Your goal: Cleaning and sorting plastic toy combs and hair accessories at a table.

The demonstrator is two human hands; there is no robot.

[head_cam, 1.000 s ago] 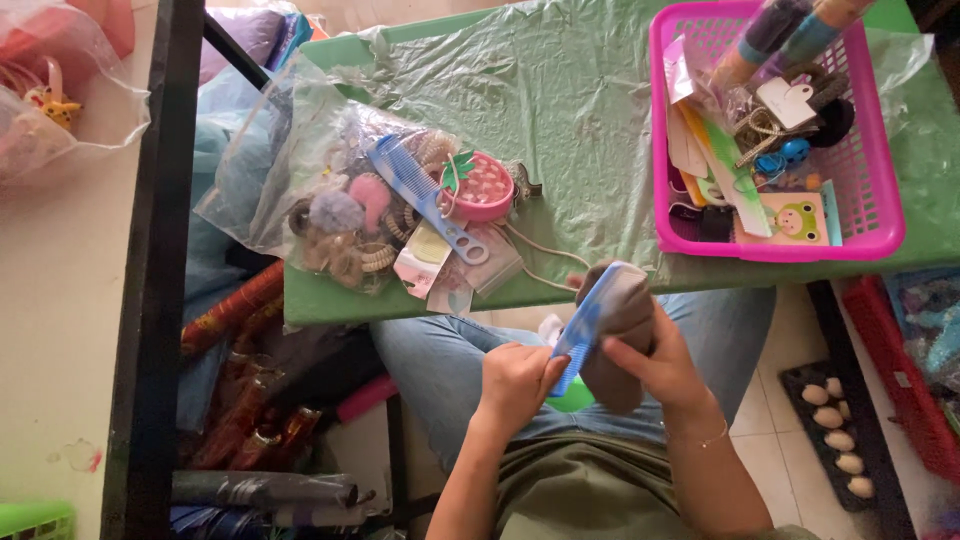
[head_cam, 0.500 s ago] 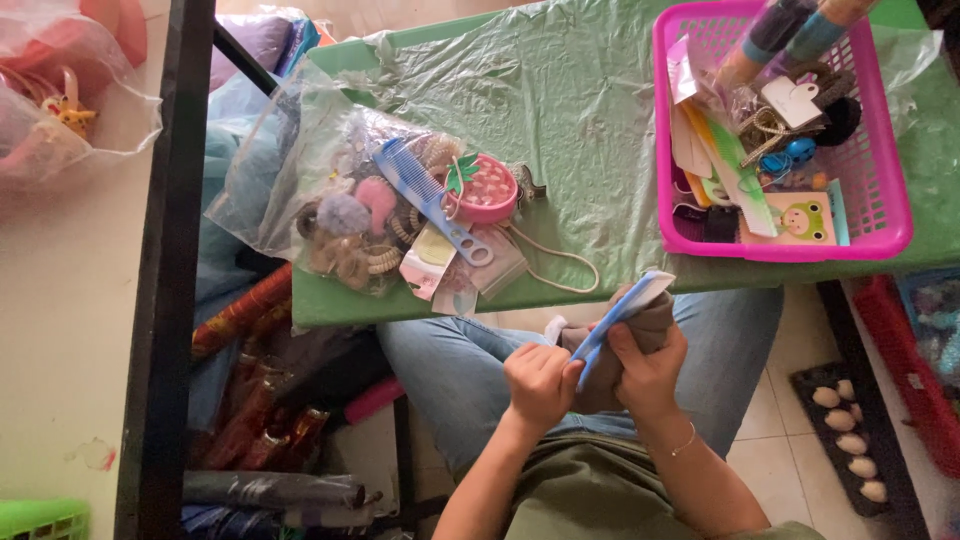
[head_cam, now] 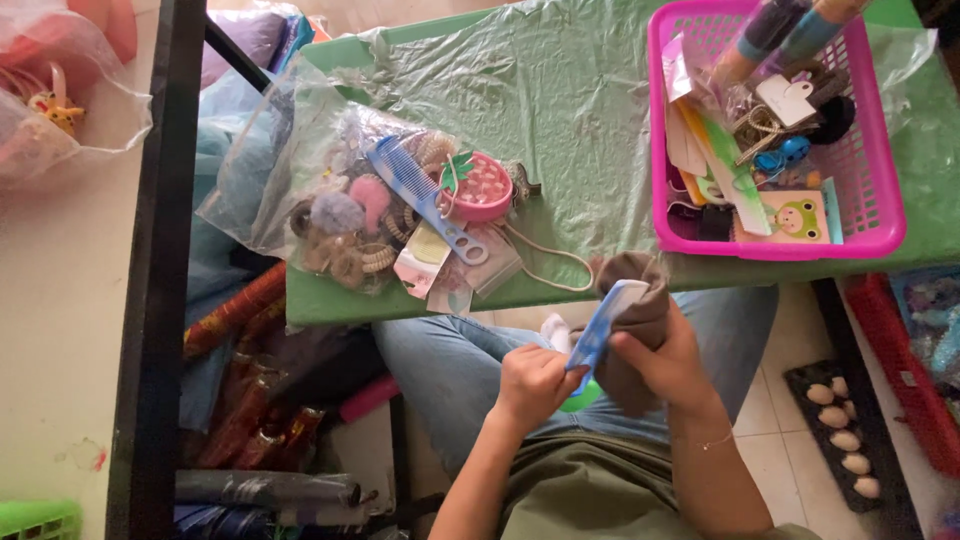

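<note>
Head view: left hand (head_cam: 530, 385) with fingers pinched on the lower end of a blue comb (head_cam: 600, 330), over the lap, just below the table (head_cam: 590, 120) edge. Right hand (head_cam: 670, 365) with fingers wrapped round a brown cloth (head_cam: 635, 300) — pressed against the comb. On the table, a clear bag (head_cam: 300, 190) full of hair ties and pompoms, a second blue comb (head_cam: 425, 195) and a pink strawberry case (head_cam: 478, 186) on top. At the right, a pink basket (head_cam: 880, 215) — cards, clips, a frog card inside.
</note>
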